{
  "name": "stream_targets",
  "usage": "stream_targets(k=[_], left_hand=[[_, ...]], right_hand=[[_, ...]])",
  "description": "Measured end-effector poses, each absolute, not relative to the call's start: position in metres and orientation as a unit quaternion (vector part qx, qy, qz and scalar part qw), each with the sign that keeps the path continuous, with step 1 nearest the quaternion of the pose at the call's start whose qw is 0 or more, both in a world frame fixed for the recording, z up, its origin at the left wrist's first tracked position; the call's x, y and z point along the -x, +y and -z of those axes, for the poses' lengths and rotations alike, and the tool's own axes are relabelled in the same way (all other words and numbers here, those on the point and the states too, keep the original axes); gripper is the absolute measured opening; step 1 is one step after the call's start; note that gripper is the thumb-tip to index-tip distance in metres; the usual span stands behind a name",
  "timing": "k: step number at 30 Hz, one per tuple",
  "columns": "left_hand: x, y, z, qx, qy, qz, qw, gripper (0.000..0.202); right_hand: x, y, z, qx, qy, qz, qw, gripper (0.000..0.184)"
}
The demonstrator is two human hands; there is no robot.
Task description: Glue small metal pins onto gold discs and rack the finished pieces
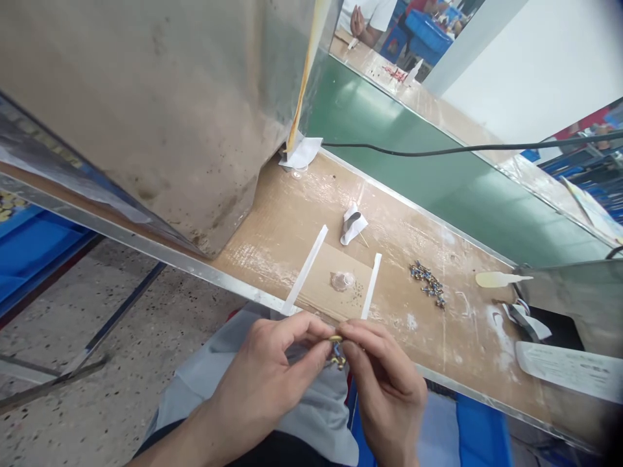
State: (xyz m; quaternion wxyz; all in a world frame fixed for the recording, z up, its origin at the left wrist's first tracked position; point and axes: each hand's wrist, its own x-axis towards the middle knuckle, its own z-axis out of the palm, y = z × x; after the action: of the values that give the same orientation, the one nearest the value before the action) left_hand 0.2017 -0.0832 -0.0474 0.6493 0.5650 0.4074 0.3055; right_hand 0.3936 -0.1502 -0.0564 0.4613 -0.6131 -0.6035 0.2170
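My left hand (275,373) and my right hand (384,376) meet at the table's front edge, above my lap. Between their thumbs and fingertips they pinch a small blue and yellow trinket (337,354), its yellow part uppermost; the fingertips hide some of it. Just beyond the hands, a cardboard sheet (321,275) lies between two white tape strips and carries a small clear lump or dish (342,281) with tiny dark grains beside it. To the right is a loose heap of similar small blue and gold pieces (428,283).
A pale yellow squeeze bottle (491,279) lies at the right, near a long white printed piece (569,370). Behind the cardboard rests crumpled white paper (354,225) with a thin stick. A large metal-like panel (185,117) stands left. Across the green divider (389,123) sits another person.
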Motion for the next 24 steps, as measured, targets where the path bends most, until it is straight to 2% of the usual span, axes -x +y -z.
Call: stream_targets(k=[15,24], left_hand=[[-0.213,-0.086,0.043,-0.683,0.422,-0.293,0.52,0.019],[-0.233,-0.084,0.047,-0.679,0.43,-0.247,0.542,0.017]], right_hand=[[-0.401,-0.152,0.049,0.593,-0.545,-0.345,0.481,0.018],[-0.419,-0.165,0.061,0.596,-0.518,-0.354,0.501,0.018]])
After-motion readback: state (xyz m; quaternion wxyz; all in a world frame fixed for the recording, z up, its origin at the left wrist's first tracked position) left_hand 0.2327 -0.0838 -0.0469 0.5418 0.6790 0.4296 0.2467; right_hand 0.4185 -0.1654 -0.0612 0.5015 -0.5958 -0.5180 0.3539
